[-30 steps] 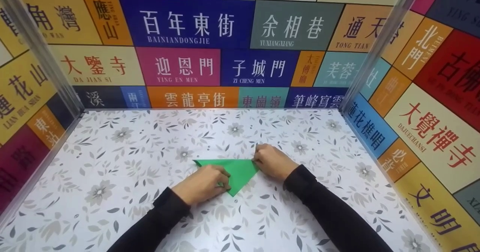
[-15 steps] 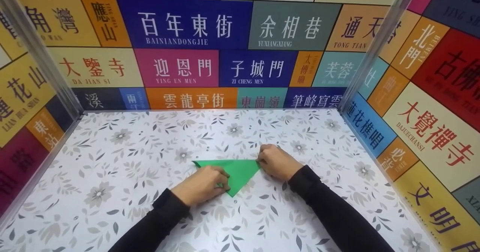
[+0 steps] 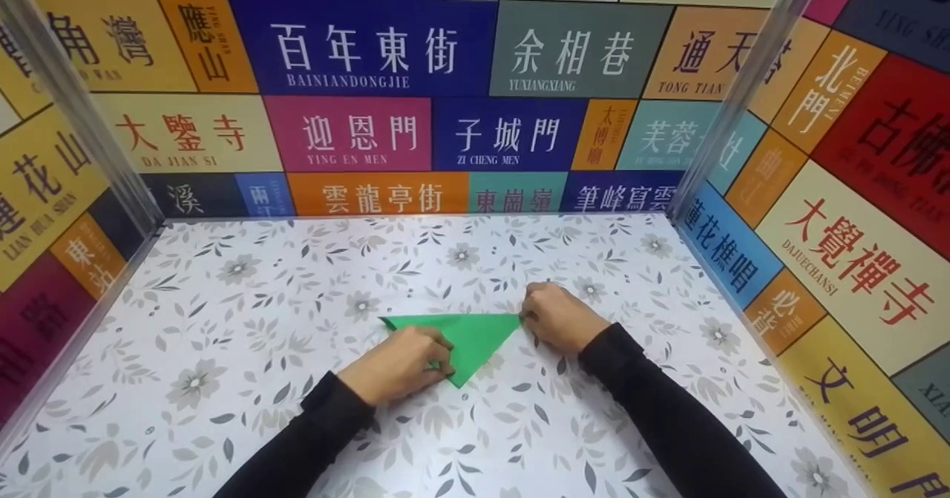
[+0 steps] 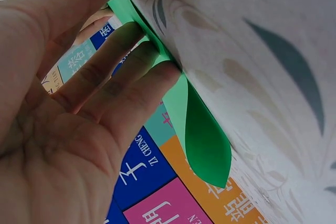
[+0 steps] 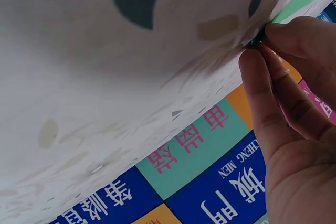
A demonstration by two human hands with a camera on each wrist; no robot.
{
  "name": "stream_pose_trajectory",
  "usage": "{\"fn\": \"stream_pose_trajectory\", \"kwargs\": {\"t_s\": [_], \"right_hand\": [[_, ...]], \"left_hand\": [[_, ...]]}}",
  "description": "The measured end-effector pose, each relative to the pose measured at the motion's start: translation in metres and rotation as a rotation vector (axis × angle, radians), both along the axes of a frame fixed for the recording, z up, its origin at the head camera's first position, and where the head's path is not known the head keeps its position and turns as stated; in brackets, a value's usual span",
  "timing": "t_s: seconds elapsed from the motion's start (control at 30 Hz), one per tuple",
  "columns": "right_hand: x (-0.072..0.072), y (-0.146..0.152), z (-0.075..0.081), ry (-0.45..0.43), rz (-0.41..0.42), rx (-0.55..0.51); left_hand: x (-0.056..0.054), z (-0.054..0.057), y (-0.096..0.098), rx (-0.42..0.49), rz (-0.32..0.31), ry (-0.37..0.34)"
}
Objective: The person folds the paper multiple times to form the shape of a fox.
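Note:
A green sheet of paper (image 3: 479, 341), folded into a triangle, lies on the patterned table with one point toward the person. My left hand (image 3: 404, 364) rests over its left part. In the left wrist view, the fingers (image 4: 131, 95) are fairly straight, with their tips pressing the paper; a flap of the green paper (image 4: 207, 140) curls up beyond them. My right hand (image 3: 562, 318) is at the far right corner. The right wrist view shows its thumb (image 5: 299, 38) and fingertips pinching a small dark green tip there. The left hand covers much of the paper's left side.
White tabletop (image 3: 245, 320) with grey flowers and leaves spreads around the hands. Panels with coloured sign blocks enclose it at the back (image 3: 356, 134), left (image 3: 44, 186) and right (image 3: 846, 246).
My right hand has moved a little to the right along with the paper's corner, and more of the green triangle shows on that side. The left hand stays in place.

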State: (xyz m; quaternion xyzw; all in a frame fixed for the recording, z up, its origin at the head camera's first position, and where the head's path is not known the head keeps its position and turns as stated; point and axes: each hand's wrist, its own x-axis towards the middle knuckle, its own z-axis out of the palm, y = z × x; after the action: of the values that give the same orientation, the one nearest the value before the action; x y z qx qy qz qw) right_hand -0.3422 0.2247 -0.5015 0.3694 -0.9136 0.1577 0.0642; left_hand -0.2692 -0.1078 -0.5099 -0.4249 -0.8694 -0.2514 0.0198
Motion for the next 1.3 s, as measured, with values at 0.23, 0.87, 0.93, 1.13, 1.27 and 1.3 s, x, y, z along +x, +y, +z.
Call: {"fn": "stream_pose_trajectory", "kwargs": {"t_s": [0.23,0.87,0.93,1.13,1.27,1.3], "right_hand": [[-0.002,0.01,-0.006,0.026,0.028,-0.021],[0.002,-0.01,0.015,0.073,-0.039,-0.154],[0.005,-0.018,0.017,0.088,-0.033,-0.165],[0.017,-0.039,0.013,0.031,-0.059,-0.166],[0.022,-0.048,0.003,0.003,-0.073,-0.151],[0.023,-0.05,0.001,0.0,-0.071,-0.146]], "left_hand": [[0.001,-0.002,-0.002,-0.004,0.007,-0.011],[-0.003,0.003,-0.002,0.019,-0.001,-0.004],[-0.002,0.004,-0.002,0.025,-0.003,-0.004],[-0.002,0.003,0.001,0.007,0.002,-0.03],[-0.001,0.003,0.002,-0.008,0.013,-0.034],[-0.001,0.003,0.002,-0.014,0.018,-0.039]]}}
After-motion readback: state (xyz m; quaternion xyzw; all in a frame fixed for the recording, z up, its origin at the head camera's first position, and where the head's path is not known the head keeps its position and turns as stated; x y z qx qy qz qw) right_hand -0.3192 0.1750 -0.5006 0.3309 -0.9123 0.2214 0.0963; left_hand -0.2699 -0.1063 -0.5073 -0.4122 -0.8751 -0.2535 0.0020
